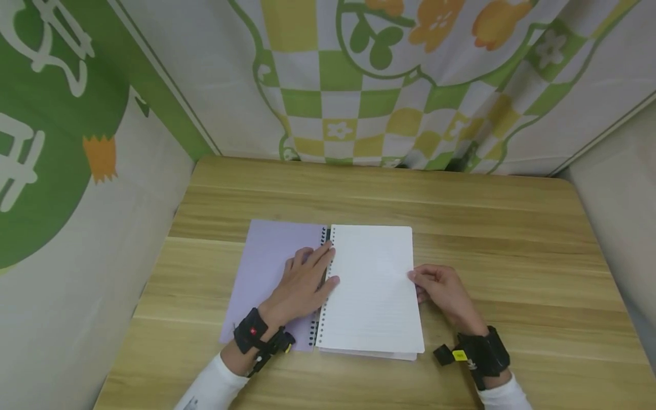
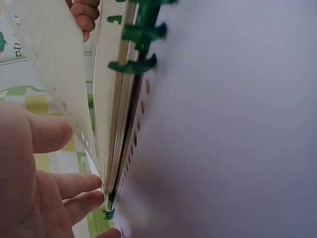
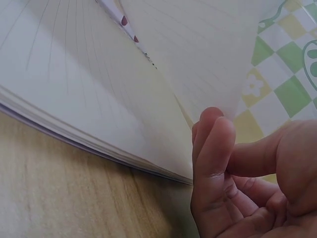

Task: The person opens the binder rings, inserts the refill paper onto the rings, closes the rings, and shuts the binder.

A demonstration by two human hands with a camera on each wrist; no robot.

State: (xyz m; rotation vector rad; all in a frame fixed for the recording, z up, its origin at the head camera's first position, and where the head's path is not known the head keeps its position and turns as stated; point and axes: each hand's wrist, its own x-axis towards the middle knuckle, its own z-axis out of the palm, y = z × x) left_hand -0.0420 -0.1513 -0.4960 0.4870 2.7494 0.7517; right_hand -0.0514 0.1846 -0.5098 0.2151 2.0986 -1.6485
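A loose-leaf notebook lies open on the table, its lilac cover (image 1: 271, 256) folded out to the left. Over the page stack (image 3: 84, 99) a lined white sheet (image 1: 374, 290) is raised, punched holes running down its left edge. My right hand (image 1: 446, 290) pinches this sheet's right edge between thumb and fingers. Across the binding lies my left hand (image 1: 297, 290), fingers extended, fingertips at the sheet's punched edge. Green binder rings (image 2: 143, 32) show in the left wrist view, with the sheet's holes standing apart from the stack there.
The wooden table (image 1: 512, 239) extends around the notebook on all sides. A checkered, flowered curtain (image 1: 359, 102) hangs behind its far edge, and a white and green cloth (image 1: 92, 228) hangs on the left. Both wrists carry black straps with small cameras.
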